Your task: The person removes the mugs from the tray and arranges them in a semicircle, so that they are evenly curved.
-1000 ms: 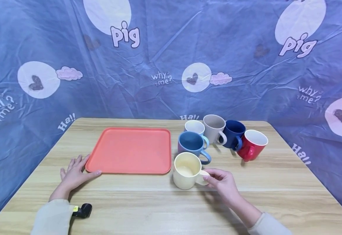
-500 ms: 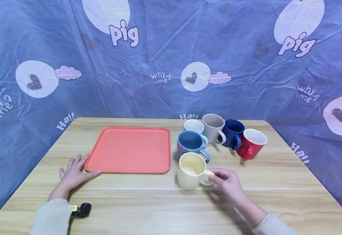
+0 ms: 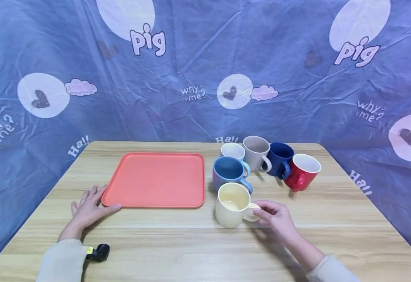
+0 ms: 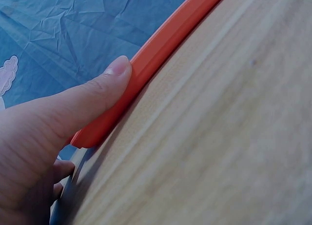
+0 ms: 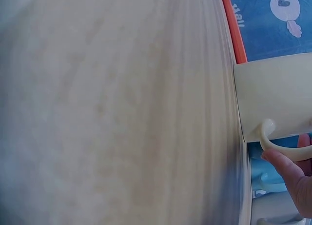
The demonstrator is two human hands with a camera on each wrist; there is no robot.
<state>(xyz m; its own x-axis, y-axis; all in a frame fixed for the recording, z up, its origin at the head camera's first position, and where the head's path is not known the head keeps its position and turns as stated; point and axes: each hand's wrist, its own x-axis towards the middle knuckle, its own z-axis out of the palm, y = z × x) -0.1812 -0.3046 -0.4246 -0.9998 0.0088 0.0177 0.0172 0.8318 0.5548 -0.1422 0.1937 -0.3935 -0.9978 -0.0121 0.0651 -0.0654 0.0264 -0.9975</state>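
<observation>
My right hand (image 3: 276, 220) pinches the handle of a cream mug (image 3: 230, 214), which stands upright in front of the other mugs. In the right wrist view, thumb and fingers meet at the handle of that mug (image 5: 275, 95). Spread at the near left corner of an orange-red tray (image 3: 156, 180) is my left hand (image 3: 90, 211). Its thumb lies against the tray's front rim (image 4: 146, 61) in the left wrist view, while the other fingers reach along the left side. Directly behind the cream mug is a blue mug (image 3: 223, 181), partly hidden by it.
Behind the blue mug stand a light blue mug with a white inside (image 3: 232, 150), a grey mug (image 3: 254, 158), a navy mug (image 3: 278, 166) and a red mug (image 3: 300, 178). A patterned blue cloth (image 3: 177, 113) hangs behind the wooden table (image 3: 177, 250).
My right hand has shifted the cream mug a little to the right, away from the tray. The left hand, the tray and the other mugs stay in place.
</observation>
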